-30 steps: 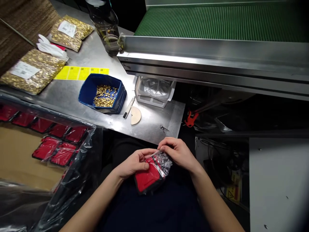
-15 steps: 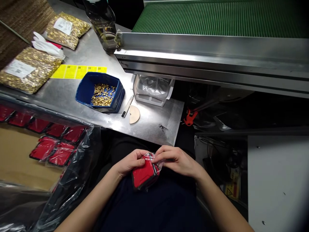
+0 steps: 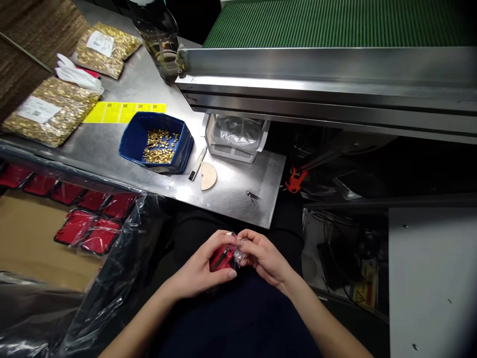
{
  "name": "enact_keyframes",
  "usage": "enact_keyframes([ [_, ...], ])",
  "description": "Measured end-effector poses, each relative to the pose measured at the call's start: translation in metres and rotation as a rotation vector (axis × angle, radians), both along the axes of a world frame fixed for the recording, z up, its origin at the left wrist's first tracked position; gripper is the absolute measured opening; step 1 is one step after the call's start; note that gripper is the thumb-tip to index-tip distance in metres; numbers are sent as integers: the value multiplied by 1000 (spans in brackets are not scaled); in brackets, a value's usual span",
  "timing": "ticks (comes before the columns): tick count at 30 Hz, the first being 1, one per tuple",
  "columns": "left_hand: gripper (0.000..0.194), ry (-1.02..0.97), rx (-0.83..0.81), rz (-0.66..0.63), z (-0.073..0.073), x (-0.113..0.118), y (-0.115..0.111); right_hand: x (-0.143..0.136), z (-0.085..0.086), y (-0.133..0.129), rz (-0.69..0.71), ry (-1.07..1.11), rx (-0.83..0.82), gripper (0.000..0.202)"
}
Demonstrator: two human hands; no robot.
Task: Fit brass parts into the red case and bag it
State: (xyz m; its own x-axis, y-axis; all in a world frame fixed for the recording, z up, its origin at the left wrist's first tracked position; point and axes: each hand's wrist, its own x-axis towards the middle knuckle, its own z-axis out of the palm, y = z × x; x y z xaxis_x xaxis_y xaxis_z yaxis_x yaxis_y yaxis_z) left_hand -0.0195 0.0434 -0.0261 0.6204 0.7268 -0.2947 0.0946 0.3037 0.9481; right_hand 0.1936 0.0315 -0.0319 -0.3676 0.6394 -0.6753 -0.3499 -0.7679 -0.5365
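Above my lap, my left hand (image 3: 197, 268) is wrapped round a flat red part with black edging (image 3: 222, 259), its thumb along the near side and its fingers over the far side. Clear plastic wrap (image 3: 239, 256) sticks out from the part's right end. My right hand (image 3: 265, 257) pinches this loose plastic between thumb and fingers. Much of the part is covered by my left hand, so its exact kind does not show.
A blue bin (image 3: 136, 141) of small brass pieces, a grey bin (image 3: 238, 151), a knife (image 3: 197, 164), a notched disc (image 3: 208, 176) and nail clippers (image 3: 252, 195) lie on the metal table (image 3: 231, 199). Left is a lined box of wrapped red parts (image 3: 100, 234); a green conveyor (image 3: 335, 25) runs behind.
The red part has been turned in my hands and its broad face shows less. My left hand has closed further round it, while my right hand has shifted slightly, still on the plastic.
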Motion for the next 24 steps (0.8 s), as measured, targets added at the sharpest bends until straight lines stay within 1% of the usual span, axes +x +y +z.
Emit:
enact_keyframes([
  [2, 42, -116, -185, 91, -6, 0, -2, 6, 2, 0, 61, -123, 168, 29],
  [4, 39, -254, -405, 177, -10, -1, -3, 17, 7, 0, 148, -300, 410, 35],
  [6, 40, -365, -570, 245, -11, 0, -4, 26, 15, 3, 240, -454, 643, 53],
  [7, 41, -399, -617, 266, -10, 1, -4, 29, 19, 5, 291, -513, 748, 62],
  [8, 41, -419, -642, 277, -9, 2, -5, 30, 23, 7, 343, -557, 843, 67],
  [9, 40, -430, -652, 276, -8, 3, -5, 30, 25, 10, 392, -588, 927, 66],
  [10, 38, -436, -653, 274, -7, 5, -6, 28, 27, 13, 431, -616, 995, 60],
  [11, 37, -438, -649, 270, -7, 7, -7, 25, 28, 15, 456, -647, 1044, 50],
  [13, 40, -425, -639, 268, -6, 11, -9, 17, 29, 17, 453, -724, 1077, 29],
  [14, 45, -409, -625, 273, -6, 13, -10, 13, 30, 16, 427, -759, 1064, 23],
  [16, 58, -356, -569, 318, -5, 16, -12, 5, 31, 12, 340, -809, 989, 17],
  [18, 75, -291, -463, 381, -4, 19, -15, -1, 31, 6, 251, -766, 837, 14],
  [19, 84, -261, -408, 402, -4, 21, -16, -4, 30, 2, 203, -686, 717, 12],
  [21, 103, -214, -333, 394, -5, 22, -19, -8, 26, -4, 113, -418, 419, 17],
  [23, 112, -171, -297, 346, -6, 20, -22, -9, 19, -7, 47, -127, 132, 28],
  [24, 113, -144, -280, 317, -6, 19, -22, -9, 16, -8, 31, -25, 26, 31],
])
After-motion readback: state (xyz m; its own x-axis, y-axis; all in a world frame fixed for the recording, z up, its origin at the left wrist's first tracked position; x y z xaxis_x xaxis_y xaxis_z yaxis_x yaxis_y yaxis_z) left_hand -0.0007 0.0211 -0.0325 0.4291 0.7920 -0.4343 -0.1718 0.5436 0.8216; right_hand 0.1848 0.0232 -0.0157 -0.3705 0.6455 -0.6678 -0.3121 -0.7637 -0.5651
